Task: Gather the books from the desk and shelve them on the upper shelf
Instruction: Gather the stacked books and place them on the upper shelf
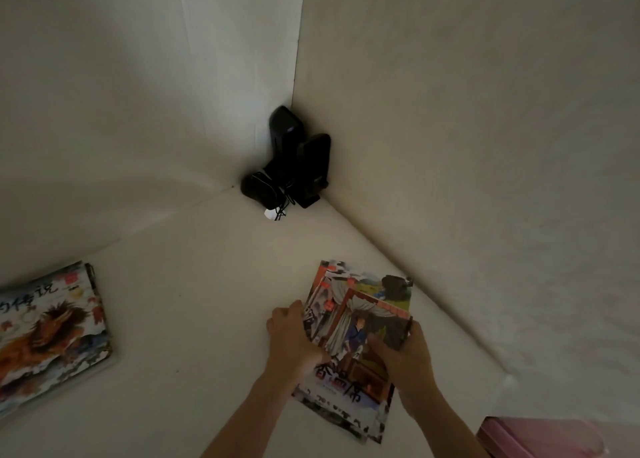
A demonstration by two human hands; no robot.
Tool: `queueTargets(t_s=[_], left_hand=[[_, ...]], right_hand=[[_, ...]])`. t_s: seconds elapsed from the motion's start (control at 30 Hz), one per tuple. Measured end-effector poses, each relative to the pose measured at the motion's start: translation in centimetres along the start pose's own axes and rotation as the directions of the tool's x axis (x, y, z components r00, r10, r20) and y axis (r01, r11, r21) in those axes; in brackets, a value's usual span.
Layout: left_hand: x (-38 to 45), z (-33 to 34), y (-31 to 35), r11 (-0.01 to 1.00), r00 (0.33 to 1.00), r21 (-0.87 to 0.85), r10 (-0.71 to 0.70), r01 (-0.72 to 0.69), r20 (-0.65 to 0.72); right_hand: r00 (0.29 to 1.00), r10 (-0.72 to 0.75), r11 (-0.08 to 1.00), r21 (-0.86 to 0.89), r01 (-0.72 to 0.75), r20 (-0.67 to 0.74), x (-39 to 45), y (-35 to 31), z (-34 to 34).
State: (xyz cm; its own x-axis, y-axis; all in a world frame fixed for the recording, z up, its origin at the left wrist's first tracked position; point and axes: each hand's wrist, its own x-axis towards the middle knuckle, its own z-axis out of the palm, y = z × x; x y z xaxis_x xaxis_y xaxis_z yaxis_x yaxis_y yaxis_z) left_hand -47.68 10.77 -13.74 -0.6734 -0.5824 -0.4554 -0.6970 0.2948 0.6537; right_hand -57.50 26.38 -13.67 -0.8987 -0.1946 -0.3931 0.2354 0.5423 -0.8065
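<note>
A small stack of illustrated picture books [356, 315] lies flat on the white surface [207, 284] near the right wall. My left hand [294, 340] grips the stack's left edge, fingers curled at its side. My right hand [403, 350] holds the right edge, thumb lying on the top cover. A second pile of picture books [48, 329], its top cover showing an orange beast, lies flat at the far left, away from both hands.
Black devices with a cable and a white tag [294, 166] stand in the far corner where the two white walls meet. A pink object [540, 437] shows at the bottom right edge. Bare white surface lies between the two book piles.
</note>
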Motion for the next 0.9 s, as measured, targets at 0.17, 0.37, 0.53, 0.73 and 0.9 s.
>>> queueTargets(t_s=[0.17, 0.37, 0.53, 0.73, 0.9], left_hand=[[1.7, -3.8, 0.0, 0.969, 0.980, -0.225, 0.138, -0.104, 0.143], [2.1, -6.3, 0.3, 0.818, 0.899, -0.374, 0.416, -0.437, -0.140], [2.3, -5.5, -0.8, 0.765, 0.898, -0.473, 0.404, -0.436, -0.173], [1.5, -4.7, -1.7, 0.719, 0.919, -0.584, 0.369, -0.377, -0.139], [0.9, -7.0, 3.1, 0.651, 0.873, -0.589, 0.281, -0.479, -0.400]], right_hand=[[0.969, -0.248, 0.951, 0.193, 0.242, 0.009, -1.2, -1.9, -0.1], [0.896, -0.443, 0.884, 0.149, 0.444, -0.041, -0.9, -4.7, 1.7], [0.902, -0.430, 0.878, 0.212, 0.430, -0.046, -1.0, -4.3, 2.4], [0.918, -0.393, 0.848, 0.366, 0.384, -0.051, -2.5, -3.8, 3.2], [0.915, -0.294, 0.753, 0.521, 0.401, -0.278, -2.7, -7.8, 2.9]])
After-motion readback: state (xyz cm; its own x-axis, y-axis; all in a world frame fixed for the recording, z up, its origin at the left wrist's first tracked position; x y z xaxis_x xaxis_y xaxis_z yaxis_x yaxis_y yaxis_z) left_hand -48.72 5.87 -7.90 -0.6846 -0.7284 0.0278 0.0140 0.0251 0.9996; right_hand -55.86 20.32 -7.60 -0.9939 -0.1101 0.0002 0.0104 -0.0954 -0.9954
